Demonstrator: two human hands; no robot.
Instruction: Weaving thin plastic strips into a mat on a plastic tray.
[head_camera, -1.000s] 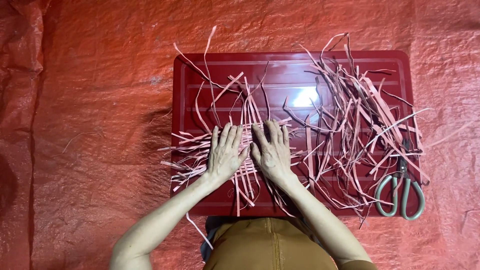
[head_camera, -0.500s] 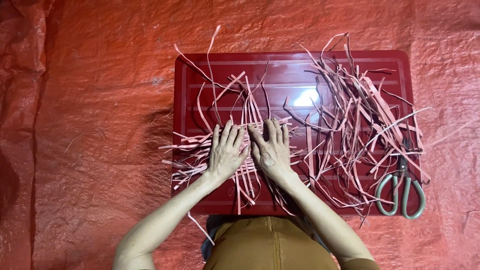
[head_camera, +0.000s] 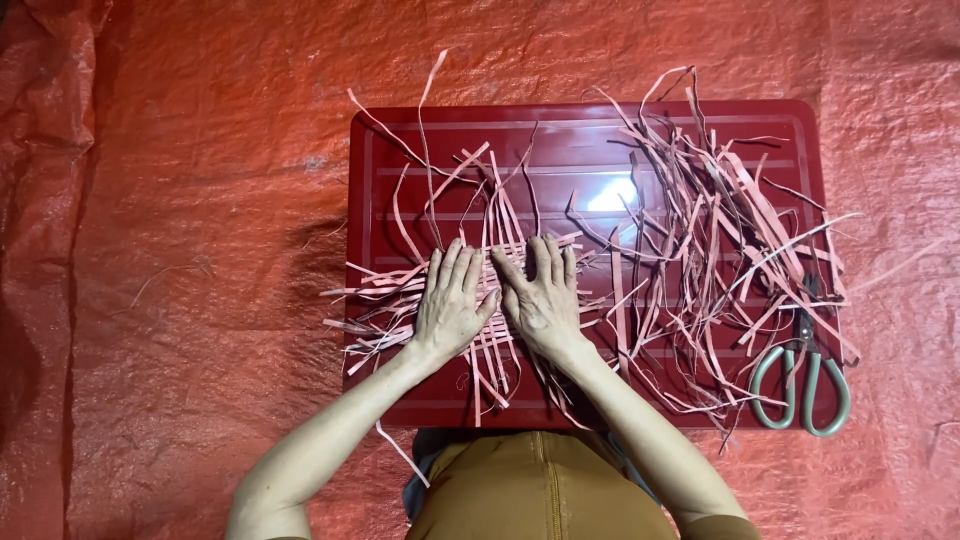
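A dark red rectangular board lies on a red plastic sheet. Several thin pink strips cross one another on its left half, some running upright and some sideways. My left hand and my right hand lie flat side by side on this crossed patch, palms down, fingers spread and pointing away from me, thumbs almost touching. Neither hand grips a strip. A loose, tangled heap of the same pink strips covers the board's right half.
Scissors with grey-green handles lie at the board's lower right corner, partly under strips. The crinkled red sheet spreads all round. My brown garment shows at the bottom edge.
Both hands have stayed pressed on the crossed strips; the fingers shifted only slightly. Strips and scissors lie as before.
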